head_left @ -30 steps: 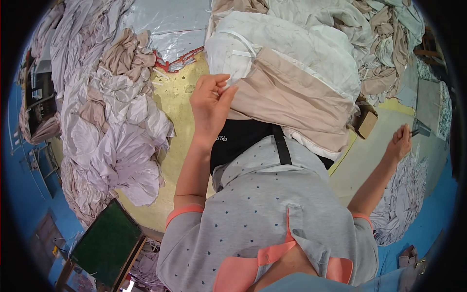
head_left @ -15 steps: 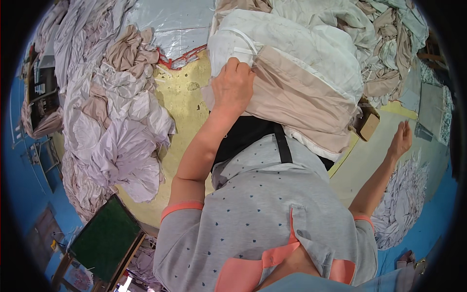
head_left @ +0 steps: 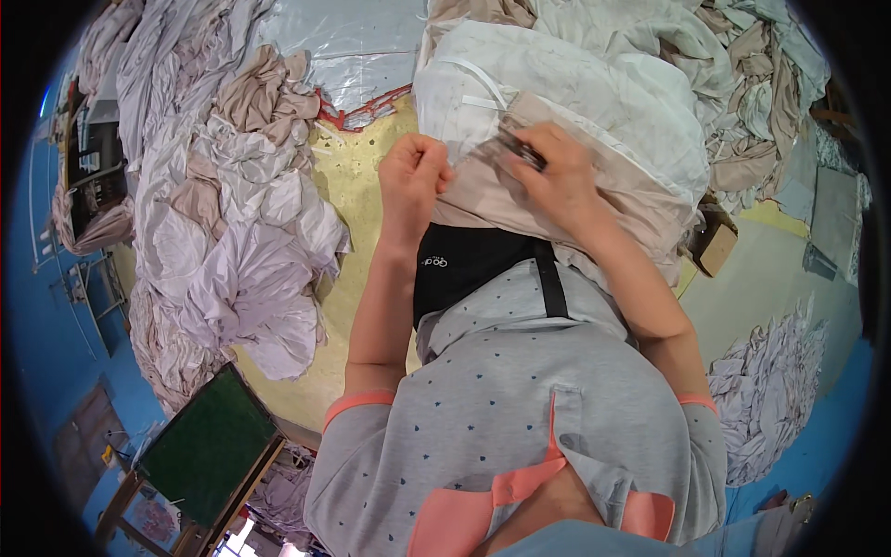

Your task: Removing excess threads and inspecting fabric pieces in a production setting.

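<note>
In front of me lies a white fabric piece point(head_left: 557, 70) with a narrow white tape point(head_left: 478, 76) at its left end. A beige fabric piece point(head_left: 613, 172) overlaps its near side. My left hand point(head_left: 413, 176) is closed in a pinch at the left edge of this cloth; anything between its fingers is too small to make out. My right hand point(head_left: 561, 176) is wrapped round small dark thread snips point(head_left: 522, 148), smeared by motion, over the beige cloth. The snips point toward my left hand.
Heaped white, lilac and beige cloth point(head_left: 251, 269) covers the left of the yellow worktop point(head_left: 362, 251). More cloth point(head_left: 752, 102) is piled at the far right. A small cardboard box point(head_left: 715, 243) stands right of the beige piece. A green-topped stool point(head_left: 209, 446) is at lower left.
My right hand has come in from the far right, now with snips over the cloth. My left hand has drawn back slightly from the white piece's left end, near the tape.
</note>
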`<state>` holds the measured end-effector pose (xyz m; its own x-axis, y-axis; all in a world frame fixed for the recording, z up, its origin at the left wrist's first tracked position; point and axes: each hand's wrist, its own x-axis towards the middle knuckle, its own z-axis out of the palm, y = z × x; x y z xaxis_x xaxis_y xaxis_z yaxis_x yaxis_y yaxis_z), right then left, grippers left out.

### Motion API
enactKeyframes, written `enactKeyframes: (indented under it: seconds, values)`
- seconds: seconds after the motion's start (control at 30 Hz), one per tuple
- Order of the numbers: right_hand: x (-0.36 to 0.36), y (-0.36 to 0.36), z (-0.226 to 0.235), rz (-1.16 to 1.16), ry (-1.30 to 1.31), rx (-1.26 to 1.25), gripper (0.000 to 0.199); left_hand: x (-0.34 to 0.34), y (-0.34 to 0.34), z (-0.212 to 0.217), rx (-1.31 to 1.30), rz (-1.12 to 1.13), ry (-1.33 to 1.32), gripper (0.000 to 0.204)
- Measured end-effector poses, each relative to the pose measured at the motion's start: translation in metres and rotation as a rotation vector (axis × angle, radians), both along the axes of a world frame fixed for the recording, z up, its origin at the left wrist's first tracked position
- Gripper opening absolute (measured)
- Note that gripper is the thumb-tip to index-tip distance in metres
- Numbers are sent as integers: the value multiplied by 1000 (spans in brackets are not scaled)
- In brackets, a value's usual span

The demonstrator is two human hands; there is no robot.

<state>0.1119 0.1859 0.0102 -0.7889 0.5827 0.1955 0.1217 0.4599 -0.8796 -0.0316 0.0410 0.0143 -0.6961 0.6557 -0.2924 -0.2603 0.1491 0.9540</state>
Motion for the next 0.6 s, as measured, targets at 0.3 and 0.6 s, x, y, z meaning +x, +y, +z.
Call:
enactKeyframes:
  seconds: [0.3, 0.6]
  values:
    - [-29, 0, -31, 7, -1, 171, 16, 21, 11, 5, -357, -79, 758, 31]
    - [-12, 19, -13, -238, -8, -10, 10, 1, 4, 0, -311, -165, 186, 12]
